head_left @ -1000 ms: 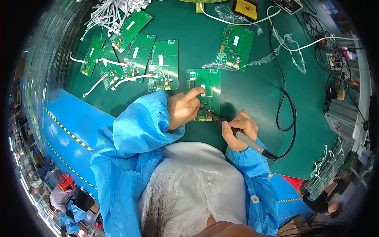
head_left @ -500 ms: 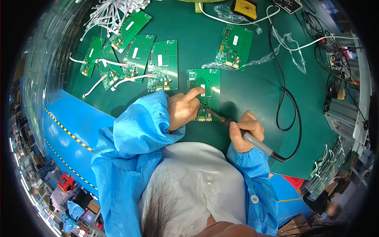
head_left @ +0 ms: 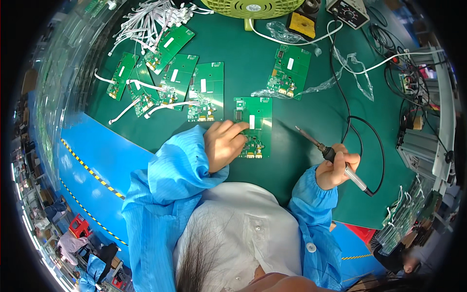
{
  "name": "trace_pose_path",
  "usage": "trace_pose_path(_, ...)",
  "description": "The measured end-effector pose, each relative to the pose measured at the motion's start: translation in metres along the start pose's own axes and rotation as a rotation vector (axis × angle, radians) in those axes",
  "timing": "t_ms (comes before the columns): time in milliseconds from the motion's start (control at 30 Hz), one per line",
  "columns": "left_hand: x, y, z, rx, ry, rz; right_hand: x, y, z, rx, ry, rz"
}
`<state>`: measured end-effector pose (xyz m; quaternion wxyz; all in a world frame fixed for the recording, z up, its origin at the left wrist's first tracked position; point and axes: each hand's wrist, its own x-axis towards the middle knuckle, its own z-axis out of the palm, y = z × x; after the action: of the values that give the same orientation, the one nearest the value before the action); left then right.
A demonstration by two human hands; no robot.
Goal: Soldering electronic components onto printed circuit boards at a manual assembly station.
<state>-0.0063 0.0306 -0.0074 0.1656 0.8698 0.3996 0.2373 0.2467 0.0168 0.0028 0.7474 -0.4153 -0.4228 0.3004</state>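
Note:
A green circuit board [head_left: 262,127] lies flat in front of me, with a white label and pale connectors along its near edge. My left hand [head_left: 224,145] rests on its left side, fingers curled and pressed to the board; whatever is under the fingertips is hidden. To the right, my right hand [head_left: 337,168] is closed round the handle of a soldering iron [head_left: 328,153]. The iron's tip points up and left, apart from the board.
Several circuit boards [head_left: 206,90] with white cables overlap at the left, below a heap of white cables [head_left: 151,22]. Another board [head_left: 291,73] lies back right beside plastic wrap. A green fan [head_left: 253,9], yellow sponge [head_left: 302,25] and control box [head_left: 348,12] stand behind. The iron's black cord loops at right.
My right hand has drawn the soldering iron right, off the board, where its tip was over the near part. My left index finger has pulled back slightly from the label. The view has shifted a little.

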Motion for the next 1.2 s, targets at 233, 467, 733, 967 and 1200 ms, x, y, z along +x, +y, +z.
trace_pose_path(233,-0.037,-0.003,-0.039,0.081,0.205,-0.25,0.001,0.002,0.002,-0.029,0.095,0.004)
trace_pose_path(467,-0.038,0.037,0.0,-0.057,0.087,0.012,0.003,0.004,-0.002,-0.012,0.101,0.011)
trace_pose_path(733,-0.008,0.053,0.036,-0.083,-0.004,0.215,0.005,0.006,-0.005,0.019,0.141,-0.015)
trace_pose_path(967,-0.013,0.049,0.043,-0.138,-0.043,0.17,0.004,0.001,-0.002,0.006,0.213,0.071)
trace_pose_path(1200,-0.025,0.035,0.032,-0.076,0.029,0.089,0.004,0.005,-0.005,0.006,0.23,0.088)
